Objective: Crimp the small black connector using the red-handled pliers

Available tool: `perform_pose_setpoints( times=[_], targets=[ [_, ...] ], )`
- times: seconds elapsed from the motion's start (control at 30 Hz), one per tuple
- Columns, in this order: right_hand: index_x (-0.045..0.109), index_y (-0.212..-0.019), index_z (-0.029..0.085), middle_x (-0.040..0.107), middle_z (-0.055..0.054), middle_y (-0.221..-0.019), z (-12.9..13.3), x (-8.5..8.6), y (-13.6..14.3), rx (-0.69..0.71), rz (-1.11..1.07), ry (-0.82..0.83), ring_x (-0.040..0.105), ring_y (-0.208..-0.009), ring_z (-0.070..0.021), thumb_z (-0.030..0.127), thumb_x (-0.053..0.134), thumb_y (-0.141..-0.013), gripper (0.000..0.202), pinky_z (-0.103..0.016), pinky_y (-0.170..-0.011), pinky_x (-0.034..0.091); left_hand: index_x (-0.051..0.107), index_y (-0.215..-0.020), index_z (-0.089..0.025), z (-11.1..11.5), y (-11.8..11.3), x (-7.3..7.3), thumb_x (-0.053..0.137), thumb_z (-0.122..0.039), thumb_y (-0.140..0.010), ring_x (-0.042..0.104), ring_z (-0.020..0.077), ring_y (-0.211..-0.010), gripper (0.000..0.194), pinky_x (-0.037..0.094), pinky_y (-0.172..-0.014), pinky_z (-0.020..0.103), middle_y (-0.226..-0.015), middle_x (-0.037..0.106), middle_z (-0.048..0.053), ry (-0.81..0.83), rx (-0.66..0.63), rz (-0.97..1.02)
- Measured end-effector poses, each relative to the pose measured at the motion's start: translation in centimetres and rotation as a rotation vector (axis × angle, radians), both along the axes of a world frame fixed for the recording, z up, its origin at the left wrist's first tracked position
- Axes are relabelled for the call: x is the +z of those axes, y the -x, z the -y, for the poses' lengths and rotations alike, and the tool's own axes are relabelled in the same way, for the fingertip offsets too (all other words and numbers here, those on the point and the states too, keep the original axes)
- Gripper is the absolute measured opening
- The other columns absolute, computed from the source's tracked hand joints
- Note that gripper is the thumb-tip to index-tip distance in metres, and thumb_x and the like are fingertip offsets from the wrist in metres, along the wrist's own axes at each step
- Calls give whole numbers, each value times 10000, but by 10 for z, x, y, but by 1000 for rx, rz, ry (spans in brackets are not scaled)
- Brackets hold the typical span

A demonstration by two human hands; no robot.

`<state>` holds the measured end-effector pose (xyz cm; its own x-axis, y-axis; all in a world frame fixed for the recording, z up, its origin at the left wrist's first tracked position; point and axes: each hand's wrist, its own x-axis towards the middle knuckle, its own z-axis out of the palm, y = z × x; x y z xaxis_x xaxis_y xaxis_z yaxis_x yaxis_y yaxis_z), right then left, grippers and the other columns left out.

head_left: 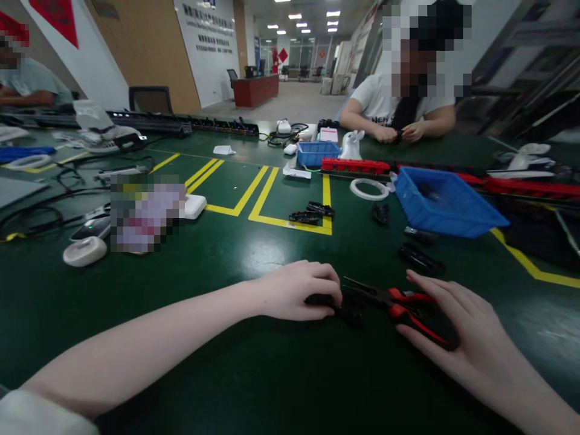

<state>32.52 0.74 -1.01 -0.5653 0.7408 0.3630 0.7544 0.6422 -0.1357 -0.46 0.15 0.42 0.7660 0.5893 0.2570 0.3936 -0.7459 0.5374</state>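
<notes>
Head camera: closest in, the left hand has its fingers curled round a small black part, low over the dark green table. Over on the right, the right hand is wrapped loosely round some red-and-black pliers, fingers pretty straight along one handle and thumb by the other. Honestly can't tell if it's really gripping them. The pliers' nose points left, right beside that black part; touching or not, I can't say.

A bit further out, a dark piece lies above the right hand, near a big blue bin. Two more black pieces sit by the yellow tape mid-table. Off to the left there's a rounded white gadget and a white case.

Past those: a white ring, a long red strip and a smaller blue bin. Across the table, a co-worker in a white T-shirt has both hands on something small and dark. Another person sits far left.
</notes>
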Motion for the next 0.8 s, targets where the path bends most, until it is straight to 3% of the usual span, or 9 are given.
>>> perform_pose_setpoints(
  times=[0.1,0.2,0.47,0.6,0.8],
  targets=[
    [450,-1439,270,615,-131,-1273,5,10,6,38,-33,-99,582,-1159,-379,494,544,-926,568,-639,-1005,418,646,-1080,-173,0,0,0,625,-234,-935,613,215,-1069,158,469,-902,344,-1191,602,90,-20,-12,-19],
    [546,-1333,266,651,-105,-1208,12,19,16,112,-47,-183,623,-1089,-323,353,542,-950,393,-583,-1025,414,636,-1089,-185,0,-1,0,626,-244,-941,608,216,-1080,160,459,-904,339,-1197,604,81,-19,-11,-22],
    [648,-1160,212,689,-86,-1088,29,21,79,244,-32,-212,645,-986,-242,243,552,-951,232,-434,-867,511,591,-1087,-187,0,-2,1,596,-236,-959,597,209,-1077,138,457,-892,329,-1162,611,63,-53,-4,-44],
    [669,-978,181,694,-91,-1014,29,21,104,143,-112,-73,651,-947,-235,234,567,-939,121,-402,-801,531,585,-1107,-184,0,-1,0,596,-226,-954,596,218,-1076,159,478,-902,343,-1172,606,72,-30,30,-51],
    [693,-904,194,684,-99,-1053,37,19,109,64,-65,-16,644,-976,-269,267,560,-938,155,-457,-825,505,597,-1084,-190,-1,0,-3,571,-193,-961,600,218,-1057,126,493,-927,354,-1155,608,68,-34,19,-26]
  ],
)
